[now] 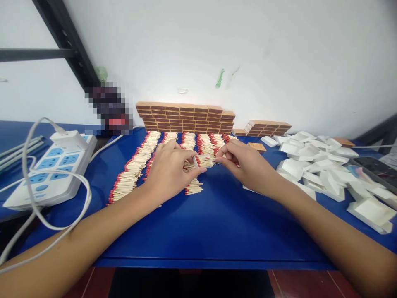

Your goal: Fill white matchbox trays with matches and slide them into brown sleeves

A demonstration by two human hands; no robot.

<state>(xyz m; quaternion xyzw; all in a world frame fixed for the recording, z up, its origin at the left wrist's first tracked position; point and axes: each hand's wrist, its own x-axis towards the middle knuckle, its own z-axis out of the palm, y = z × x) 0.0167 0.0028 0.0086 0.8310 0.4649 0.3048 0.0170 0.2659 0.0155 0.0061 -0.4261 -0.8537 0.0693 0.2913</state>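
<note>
My left hand (172, 167) and my right hand (245, 162) meet over the middle of a blue table (201, 231). Together they pinch a small white matchbox tray filled with matches (205, 160). The fingers of both hands are closed round its ends. Rows of red-tipped matches (136, 165) lie spread on the table under and behind the hands. A small bundle of matches (194, 189) lies just below my left hand.
Stacked brown matchboxes (184, 118) form a wall at the back, with a lower stack (268, 128) to the right. Several empty white trays (319, 165) are heaped at right beside a phone (376, 171). A white power strip (51, 167) with cables sits at left.
</note>
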